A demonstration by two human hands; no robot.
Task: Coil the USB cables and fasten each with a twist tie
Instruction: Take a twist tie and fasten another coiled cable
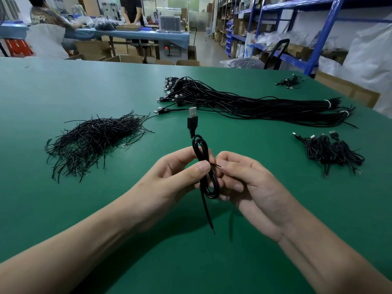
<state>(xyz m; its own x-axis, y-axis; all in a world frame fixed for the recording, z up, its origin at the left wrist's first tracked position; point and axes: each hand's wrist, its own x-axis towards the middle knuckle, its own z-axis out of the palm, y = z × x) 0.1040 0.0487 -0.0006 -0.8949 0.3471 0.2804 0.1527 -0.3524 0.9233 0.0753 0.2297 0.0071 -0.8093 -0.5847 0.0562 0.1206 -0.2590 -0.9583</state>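
Above the green table (63, 92) my left hand (176, 172) grips a coiled black USB cable (199, 149) at its middle, thumb pressed on the strands. The plug points up and one loose end hangs down below the coil. My right hand (246, 179) is at the coil's right side and pinches a black twist tie (215, 165) whose tip sticks out at the coil's waist. A long bundle of straight USB cables (244, 102) lies behind. Loose black twist ties (95, 141) are heaped at the left. Tied coiled cables (331, 151) lie at the right.
A few more cables (289, 81) sit at the table's far right corner. Blue shelving (297, 28) lines the right wall. Two people work at a blue-covered table (135, 35) in the background, with cardboard boxes on the floor beneath.
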